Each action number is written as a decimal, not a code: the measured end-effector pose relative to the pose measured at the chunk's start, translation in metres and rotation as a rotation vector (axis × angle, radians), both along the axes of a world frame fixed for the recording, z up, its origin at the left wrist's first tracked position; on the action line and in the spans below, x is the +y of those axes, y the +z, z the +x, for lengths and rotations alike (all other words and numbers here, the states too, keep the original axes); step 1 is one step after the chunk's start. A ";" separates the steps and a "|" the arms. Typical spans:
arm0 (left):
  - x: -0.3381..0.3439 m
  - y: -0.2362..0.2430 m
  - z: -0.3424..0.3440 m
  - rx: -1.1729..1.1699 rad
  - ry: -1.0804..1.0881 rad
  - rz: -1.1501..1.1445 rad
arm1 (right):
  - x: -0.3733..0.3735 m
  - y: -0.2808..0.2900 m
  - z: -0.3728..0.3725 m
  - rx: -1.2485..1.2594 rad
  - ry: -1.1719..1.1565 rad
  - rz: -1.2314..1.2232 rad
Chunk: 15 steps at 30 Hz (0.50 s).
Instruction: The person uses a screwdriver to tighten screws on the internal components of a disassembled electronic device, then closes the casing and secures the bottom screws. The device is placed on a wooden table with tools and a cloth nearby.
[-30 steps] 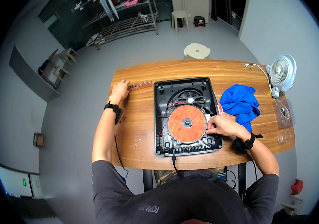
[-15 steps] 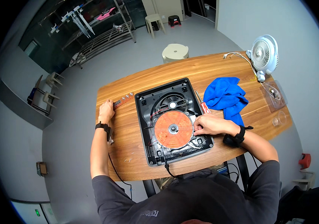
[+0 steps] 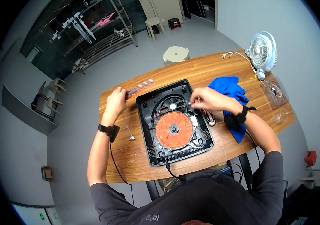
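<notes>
Left hand (image 3: 117, 100) is pinching a red board (image 3: 142, 87) near the far-left corner of the surface (image 3: 124, 170).
Right hand (image 3: 208, 99), half-curled, is hovering above the casing's (image 3: 144, 125) right edge, its hold unclear.

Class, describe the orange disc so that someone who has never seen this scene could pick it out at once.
On the wooden table, find the open black casing. Inside it, toward its lower edge in the picture, lies the orange disc. Unlike the black fan just above it, it is bright orange with a dark centre.
</notes>
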<state>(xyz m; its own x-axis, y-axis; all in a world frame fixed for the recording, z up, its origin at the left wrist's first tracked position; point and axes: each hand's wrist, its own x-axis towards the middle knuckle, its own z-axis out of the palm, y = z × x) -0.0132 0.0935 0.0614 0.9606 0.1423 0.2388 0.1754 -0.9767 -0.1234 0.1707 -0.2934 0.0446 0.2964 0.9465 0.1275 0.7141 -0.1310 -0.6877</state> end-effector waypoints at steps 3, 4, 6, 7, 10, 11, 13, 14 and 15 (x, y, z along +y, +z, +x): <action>-0.025 -0.010 0.027 -0.010 -0.095 -0.004 | 0.021 -0.002 0.035 -0.110 -0.045 0.054; -0.033 -0.013 0.035 0.011 -0.104 0.009 | 0.027 -0.004 0.045 -0.130 -0.053 0.067; -0.050 -0.016 0.050 0.030 -0.125 -0.010 | 0.036 -0.011 0.059 -0.141 -0.073 0.064; -0.055 -0.019 0.056 0.039 -0.153 -0.017 | 0.041 -0.019 0.066 -0.158 -0.080 0.082; -0.072 -0.024 0.068 0.122 -0.140 -0.018 | 0.054 -0.029 0.075 -0.187 -0.076 0.058; -0.073 -0.029 0.069 0.108 -0.174 -0.029 | 0.058 -0.032 0.077 -0.182 -0.072 0.022; -0.075 -0.034 0.073 0.139 -0.163 -0.039 | 0.064 -0.036 0.080 -0.165 -0.067 -0.055; -0.077 -0.038 0.075 0.156 -0.159 -0.047 | 0.065 -0.040 0.083 -0.175 -0.062 -0.062; -0.077 -0.040 0.075 0.133 -0.178 -0.069 | 0.066 -0.044 0.085 -0.184 -0.056 -0.068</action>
